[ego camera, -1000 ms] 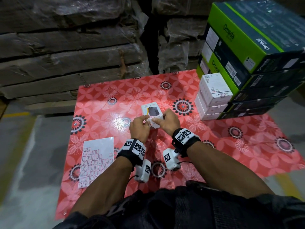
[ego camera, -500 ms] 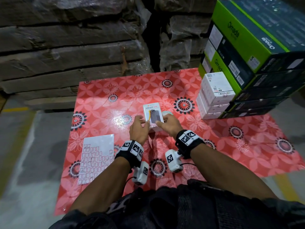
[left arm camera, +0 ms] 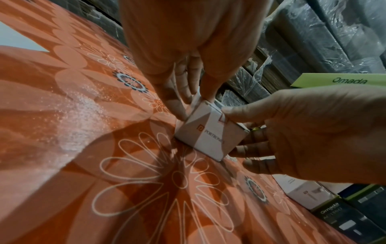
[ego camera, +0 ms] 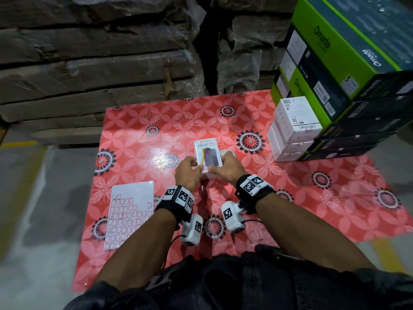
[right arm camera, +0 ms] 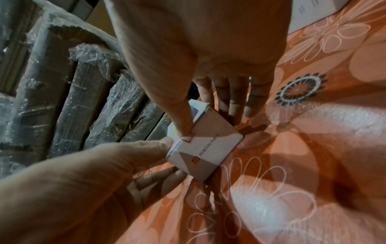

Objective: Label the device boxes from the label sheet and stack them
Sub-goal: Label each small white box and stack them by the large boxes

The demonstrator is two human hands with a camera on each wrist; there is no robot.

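Observation:
A white device box (ego camera: 207, 153) printed "HALLEY 20K" lies mid-mat with its near end between both hands. My left hand (ego camera: 199, 170) grips its left near corner with thumb and fingers. My right hand (ego camera: 214, 170) holds the right side, its thumb on the near edge. In the left wrist view the box (left arm camera: 211, 137) shows a small red-outlined label (left arm camera: 222, 118) at its upper corner under the right thumb. The right wrist view shows the same box (right arm camera: 206, 151) and label (right arm camera: 188, 138). The white label sheet (ego camera: 129, 211) lies at the left of the mat.
Three white boxes (ego camera: 292, 130) are stacked at the mat's right, against a tall pile of green and black Omada cartons (ego camera: 335, 63). Wrapped cardboard bundles (ego camera: 100, 63) wall off the far side. The red floral mat (ego camera: 156, 130) lies on a grey floor.
The box has been turned between both hands so that its printed top faces up squarely. Both hands have kept hold of its near end.

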